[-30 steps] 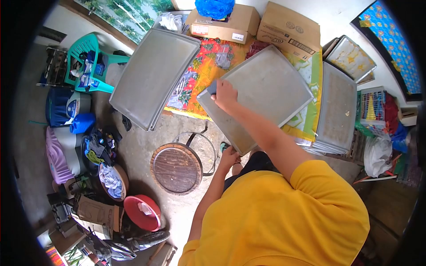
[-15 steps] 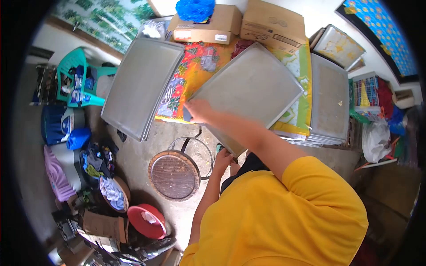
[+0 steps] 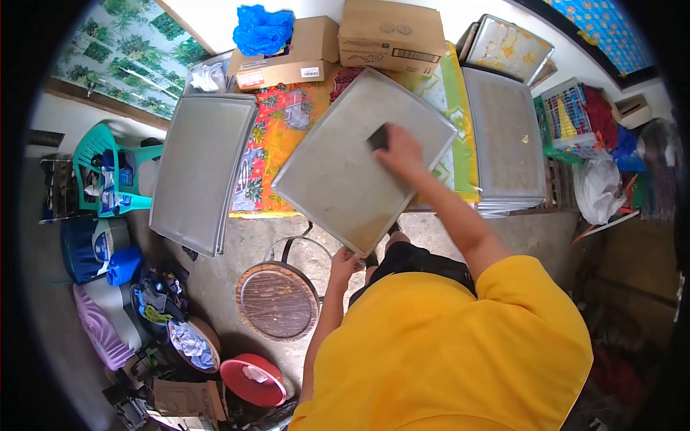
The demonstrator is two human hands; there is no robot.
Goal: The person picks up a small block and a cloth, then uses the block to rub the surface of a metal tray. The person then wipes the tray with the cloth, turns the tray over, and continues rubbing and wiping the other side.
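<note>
A large grey metal baking tray [image 3: 338, 158] lies turned cornerwise on the table, its near corner jutting past the front edge. Around that corner my left hand [image 3: 346, 264] is closed, gripping the rim. My right hand [image 3: 404, 152] is over the right part of the tray, fingers closed on a dark flat square pad [image 3: 377, 138] at its surface. The pad's exact kind does not show clearly. Under the tray, a bright patterned tablecloth [image 3: 287, 108] covers the table.
Trays are stacked at left [image 3: 201, 165] and right [image 3: 507, 136]. Cardboard boxes [image 3: 392, 32] stand at the back, one topped by a blue plastic bag [image 3: 263, 30]. A round wooden stool [image 3: 277, 300], a red basin [image 3: 251, 381] and a green chair [image 3: 108, 165] stand leftward.
My right hand has moved with the dark pad from the tray's left corner across to its right part. My left hand keeps hold of the near corner. The camera view has shifted.
</note>
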